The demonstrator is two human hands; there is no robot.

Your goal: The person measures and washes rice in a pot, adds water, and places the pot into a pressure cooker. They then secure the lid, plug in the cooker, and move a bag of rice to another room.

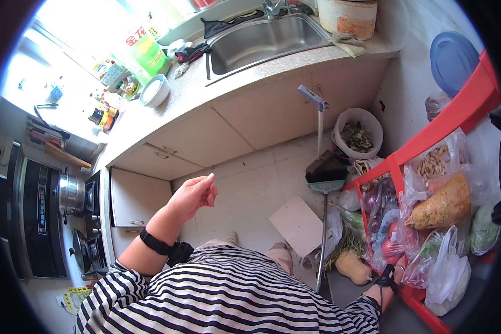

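My left hand (196, 195) hangs in the air over the tiled floor, fingers curled in and nothing visible in it. At the lower right, my right hand (398, 269) is at the red rack (395, 171), beside a bag of red vegetables or fruit (392, 241). Its fingers are mostly hidden, so whether it grips anything is unclear. Bagged purple vegetables (380, 200) sit in the rack. Higher up lies a large orange-tan squash (446, 204), near a white plastic bag (446, 271). A pale butternut squash (352, 267) rests on the floor near my right forearm.
A long-handled dustpan (326, 177) stands near a waste bucket (378, 140) with scraps. A square board (297, 225) lies on the floor. The counter holds a steel sink (267, 41) and a bowl (155, 92). A steel pot (72, 195) is on the stove at left.
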